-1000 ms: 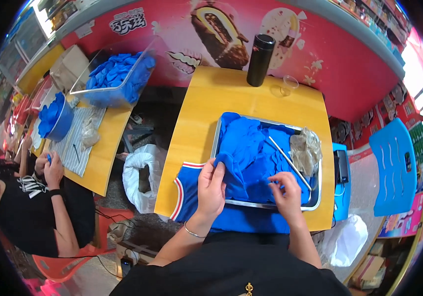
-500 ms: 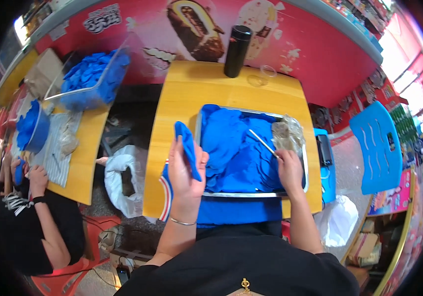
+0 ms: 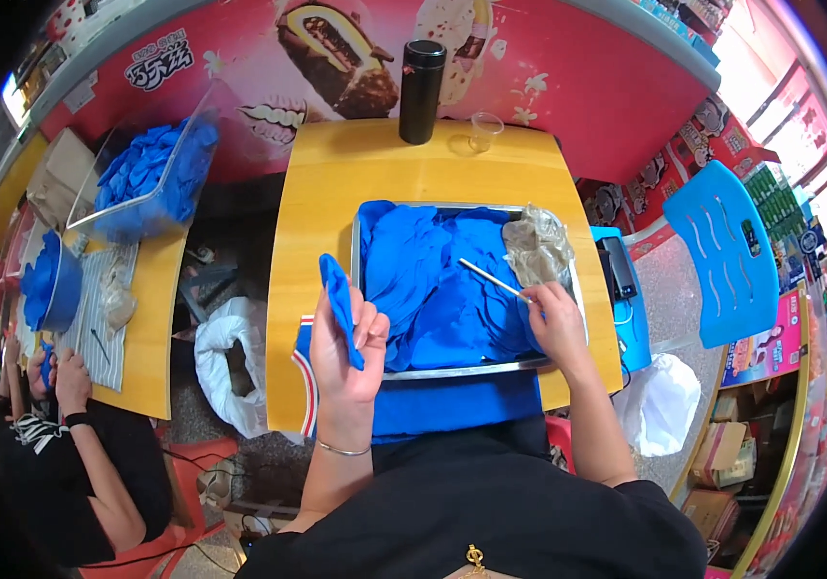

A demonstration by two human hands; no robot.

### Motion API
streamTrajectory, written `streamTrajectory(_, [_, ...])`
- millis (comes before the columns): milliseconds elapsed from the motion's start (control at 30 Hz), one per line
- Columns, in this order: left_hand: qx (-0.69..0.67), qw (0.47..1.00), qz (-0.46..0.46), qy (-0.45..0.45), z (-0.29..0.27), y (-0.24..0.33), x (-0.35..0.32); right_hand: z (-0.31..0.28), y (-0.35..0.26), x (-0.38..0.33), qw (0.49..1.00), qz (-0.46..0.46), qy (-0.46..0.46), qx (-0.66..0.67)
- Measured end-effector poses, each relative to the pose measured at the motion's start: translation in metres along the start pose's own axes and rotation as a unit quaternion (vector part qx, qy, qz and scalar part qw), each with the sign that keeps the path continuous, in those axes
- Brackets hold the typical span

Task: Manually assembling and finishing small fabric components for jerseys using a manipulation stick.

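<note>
My left hand (image 3: pixel 348 376) is raised by the tray's left edge, its fingers curled about a flat blue piece of cloth (image 3: pixel 337 297) held on edge. A thin pale stick (image 3: pixel 493 277) is pinched in my right hand (image 3: pixel 558 323), its free end slanting up and left above the pile. Below it, many overlapping blue cloth pieces (image 3: pixel 409 265) fill a shallow metal tray (image 3: pixel 471 371). A crumpled translucent plastic bag (image 3: pixel 535 249) lies in the tray's far right corner, just beyond my right hand.
On the yellow table (image 3: pixel 327 174) stand a black flask (image 3: pixel 422 92) and a clear plastic cup (image 3: pixel 484 135). Left, a co-worker's hand (image 3: pixel 73 381) is near a blue bowl (image 3: pixel 52 285) and a clear bin (image 3: pixel 167 198) of blue pieces. A blue chair (image 3: pixel 722 256) stands right.
My left fingers have curled in closer around the blue piece, which was lying against a flatter palm. The whole view has shifted slightly. My right hand still holds the stick over the tray.
</note>
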State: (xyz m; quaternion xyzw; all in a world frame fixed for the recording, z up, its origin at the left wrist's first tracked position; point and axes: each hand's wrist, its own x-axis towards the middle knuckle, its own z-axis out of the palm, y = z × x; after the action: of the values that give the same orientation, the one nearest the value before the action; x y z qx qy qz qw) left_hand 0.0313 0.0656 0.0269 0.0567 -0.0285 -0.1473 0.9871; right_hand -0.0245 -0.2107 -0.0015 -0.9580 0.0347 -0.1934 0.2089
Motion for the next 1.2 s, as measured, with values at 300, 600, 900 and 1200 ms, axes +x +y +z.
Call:
streamTrajectory(300, [-0.076,0.997,-0.021,0.006,-0.027,0.014,0.003,-0.007,-0.024,0.006,0.994,0.002,-0.006,0.111])
streamTrajectory(600, [-0.072,0.994,-0.028,0.078,-0.009,0.008,-0.004,-0.009,-0.018,0.021,0.996,-0.05,-0.007,0.078])
streamTrajectory(900, [-0.043,0.997,-0.034,0.061,-0.006,-0.005,-0.006,-0.012,0.039,0.053,0.995,0.028,-0.048,-0.082])
streamTrajectory(1200, [0.282,0.956,-0.003,0.081,0.005,-0.031,-0.006,-0.069,0.008,0.072,0.968,0.033,-0.005,0.247])
